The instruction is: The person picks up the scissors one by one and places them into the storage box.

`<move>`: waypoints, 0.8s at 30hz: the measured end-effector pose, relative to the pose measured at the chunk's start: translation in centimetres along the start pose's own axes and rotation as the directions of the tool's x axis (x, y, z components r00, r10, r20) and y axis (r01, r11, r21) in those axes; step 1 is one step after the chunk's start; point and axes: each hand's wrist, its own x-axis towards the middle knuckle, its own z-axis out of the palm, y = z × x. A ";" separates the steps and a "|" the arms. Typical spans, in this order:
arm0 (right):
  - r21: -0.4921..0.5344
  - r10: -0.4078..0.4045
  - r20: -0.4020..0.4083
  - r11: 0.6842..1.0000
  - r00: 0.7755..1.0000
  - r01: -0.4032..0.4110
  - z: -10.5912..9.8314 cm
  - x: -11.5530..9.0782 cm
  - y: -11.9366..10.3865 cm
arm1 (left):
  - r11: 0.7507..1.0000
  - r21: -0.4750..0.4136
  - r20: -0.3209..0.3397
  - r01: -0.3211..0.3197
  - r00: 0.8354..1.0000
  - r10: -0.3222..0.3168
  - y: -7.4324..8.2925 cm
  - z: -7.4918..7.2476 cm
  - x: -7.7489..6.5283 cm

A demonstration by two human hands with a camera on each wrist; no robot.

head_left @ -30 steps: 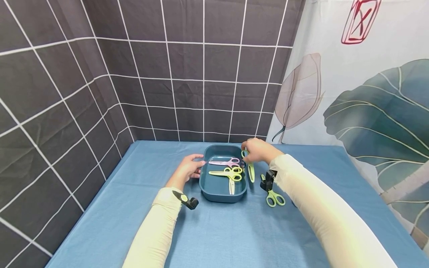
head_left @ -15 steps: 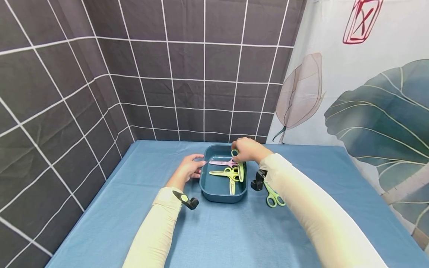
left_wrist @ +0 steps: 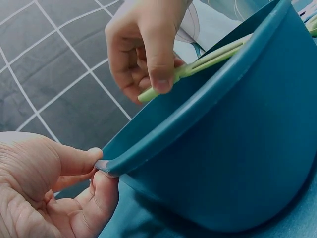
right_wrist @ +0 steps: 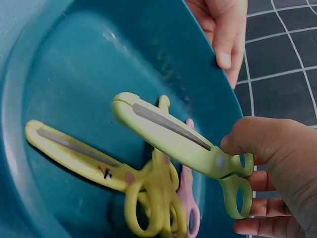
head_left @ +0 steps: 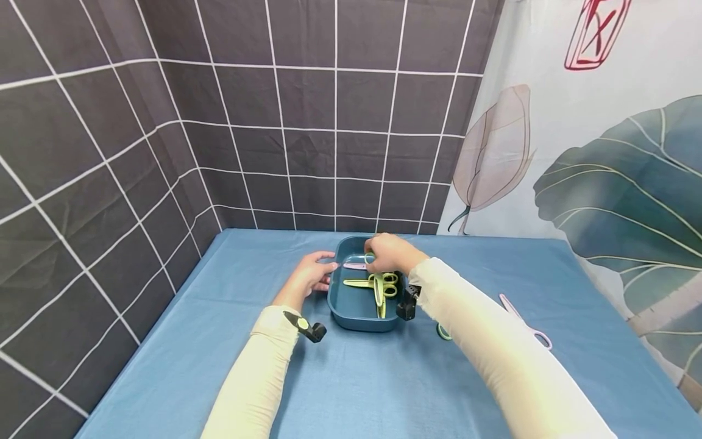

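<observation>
My left hand [head_left: 308, 277] pinches the left rim of a blue plastic bin [head_left: 359, 323] between thumb and fingers, plain in the left wrist view. Over the inside of the bin, my right hand [head_left: 390, 252] holds green scissors [right_wrist: 166, 136] by the handle loops, blades shut and directed toward the near end. Beneath them lie yellow scissors [right_wrist: 79, 158], crossed with another yellow pair [right_wrist: 161, 163]. Pink scissors [right_wrist: 185, 186] rest farther in, partly hidden by the yellow ones and, in the head view, by my right hand.
On the blue cloth right of the bin, a green scissor handle [head_left: 439, 332] shows from under my right sleeve [head_left: 471, 317]. Pink scissors [head_left: 512, 310] lie beyond that forearm. A dark gridded backdrop [head_left: 307, 152] stands behind the table.
My right hand has carried the green scissors leftward from beside the bin's right wall to over its inside. Pink scissors on the table have come out from behind the arm. The left hand stays put.
</observation>
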 end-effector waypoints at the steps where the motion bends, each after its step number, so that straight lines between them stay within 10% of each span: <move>1: 0.007 0.005 0.004 1.000 1.000 -0.005 0.1 0.1 -0.1 | 1.000 0.000 -0.001 -0.001 1.000 0.001 0.0 0.0 0.0; 24: -0.002 0.018 0.044 1.000 0.999 -0.018 2.9 0.7 -2.6 | 1.000 0.005 0.007 0.001 1.000 -0.001 0.1 0.0 -0.1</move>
